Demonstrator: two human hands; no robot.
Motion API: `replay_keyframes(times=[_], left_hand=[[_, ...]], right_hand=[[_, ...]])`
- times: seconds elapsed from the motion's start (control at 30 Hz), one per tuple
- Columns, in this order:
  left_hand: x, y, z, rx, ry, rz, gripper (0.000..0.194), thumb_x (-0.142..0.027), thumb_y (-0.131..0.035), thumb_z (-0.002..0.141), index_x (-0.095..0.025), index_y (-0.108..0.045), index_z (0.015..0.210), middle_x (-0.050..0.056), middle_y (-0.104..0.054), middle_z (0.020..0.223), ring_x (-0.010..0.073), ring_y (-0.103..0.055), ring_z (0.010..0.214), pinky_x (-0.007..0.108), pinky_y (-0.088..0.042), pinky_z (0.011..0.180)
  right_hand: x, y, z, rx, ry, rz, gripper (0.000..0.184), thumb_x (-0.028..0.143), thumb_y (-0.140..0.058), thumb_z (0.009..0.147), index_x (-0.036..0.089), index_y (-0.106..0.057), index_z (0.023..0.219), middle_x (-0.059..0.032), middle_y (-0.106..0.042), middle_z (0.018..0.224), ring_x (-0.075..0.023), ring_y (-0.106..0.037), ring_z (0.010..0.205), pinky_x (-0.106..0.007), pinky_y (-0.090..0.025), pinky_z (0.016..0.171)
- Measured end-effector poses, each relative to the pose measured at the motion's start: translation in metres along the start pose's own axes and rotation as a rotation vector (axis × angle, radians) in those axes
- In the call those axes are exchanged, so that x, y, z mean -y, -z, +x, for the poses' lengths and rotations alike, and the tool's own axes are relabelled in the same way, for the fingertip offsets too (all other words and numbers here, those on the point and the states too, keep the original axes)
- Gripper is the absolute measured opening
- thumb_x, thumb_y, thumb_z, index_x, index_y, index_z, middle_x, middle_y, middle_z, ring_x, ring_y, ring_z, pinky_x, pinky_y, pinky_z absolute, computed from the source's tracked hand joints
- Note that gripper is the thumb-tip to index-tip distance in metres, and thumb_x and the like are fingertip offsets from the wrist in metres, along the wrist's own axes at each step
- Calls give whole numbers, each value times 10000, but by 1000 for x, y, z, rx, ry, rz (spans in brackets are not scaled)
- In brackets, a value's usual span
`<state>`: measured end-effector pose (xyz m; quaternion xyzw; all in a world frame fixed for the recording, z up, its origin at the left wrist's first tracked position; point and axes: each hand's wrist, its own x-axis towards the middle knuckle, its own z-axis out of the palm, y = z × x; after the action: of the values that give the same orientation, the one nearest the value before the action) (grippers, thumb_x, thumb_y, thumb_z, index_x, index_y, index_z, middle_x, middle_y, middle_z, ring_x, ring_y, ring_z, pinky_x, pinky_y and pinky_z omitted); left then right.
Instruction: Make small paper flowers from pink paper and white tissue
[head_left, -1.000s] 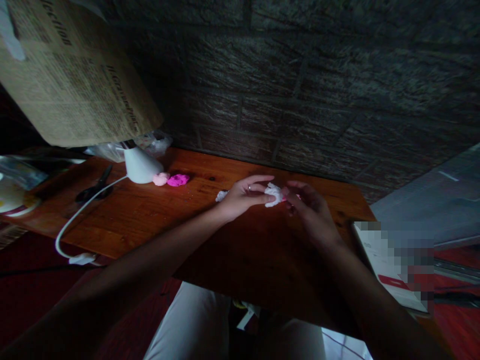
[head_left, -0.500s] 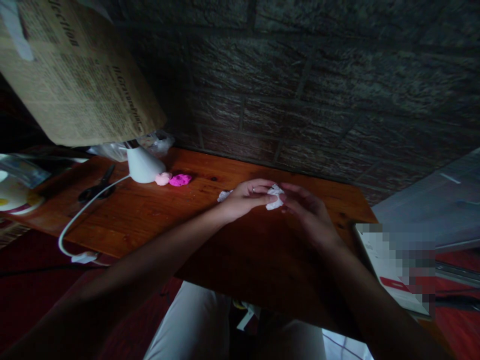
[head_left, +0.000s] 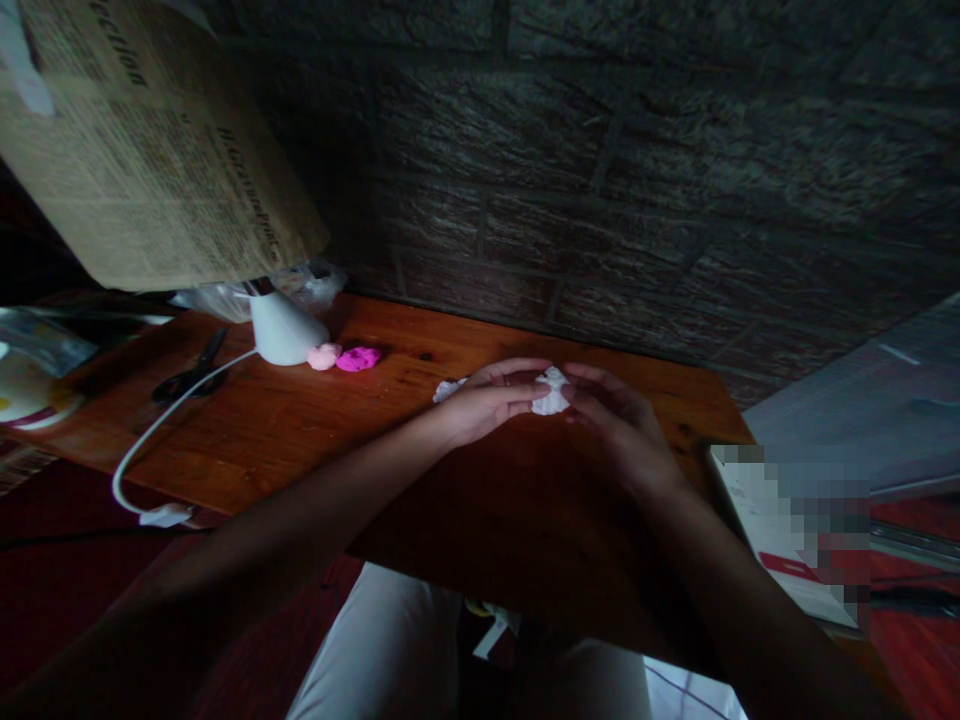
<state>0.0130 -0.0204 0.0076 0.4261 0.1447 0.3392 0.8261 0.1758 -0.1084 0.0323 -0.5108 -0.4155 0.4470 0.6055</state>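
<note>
A small lump of white modelling clay is pinched between my two hands over the wooden table. My left hand grips its left side with thumb and fingers. From the right, my right hand presses thumb and fingertips against it; the inner fingers are in shadow. Partly hidden behind my left hand lies another crumpled white piece. Farther left, a pale pink clay lump and a bright magenta clay lump sit side by side near the lamp base.
The table lamp has a white base and a newsprint-covered shade. Black scissors lie left of it, by the white cord. A white box stands at the right edge. A brick wall rises behind the table.
My right fingers have closed in on the white clay from the right. A pink bit seen at those fingers a second ago is now hidden. The clay's outline has shifted slightly.
</note>
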Motion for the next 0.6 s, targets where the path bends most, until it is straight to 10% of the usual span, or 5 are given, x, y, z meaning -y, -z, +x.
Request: replay_keyframes(times=[0.6], left_hand=[[4,1,3,-10,-152,252,365,-246,-880,678,-158,-770,1014,61,-768,1012,149,-697,907,312,-502,924]], right_hand=[[-3,2,1,-12,-31,-18,407,379,-894,652,252,-737,1004,-31,-764,992,-186,-678,856,-317,-525,719]])
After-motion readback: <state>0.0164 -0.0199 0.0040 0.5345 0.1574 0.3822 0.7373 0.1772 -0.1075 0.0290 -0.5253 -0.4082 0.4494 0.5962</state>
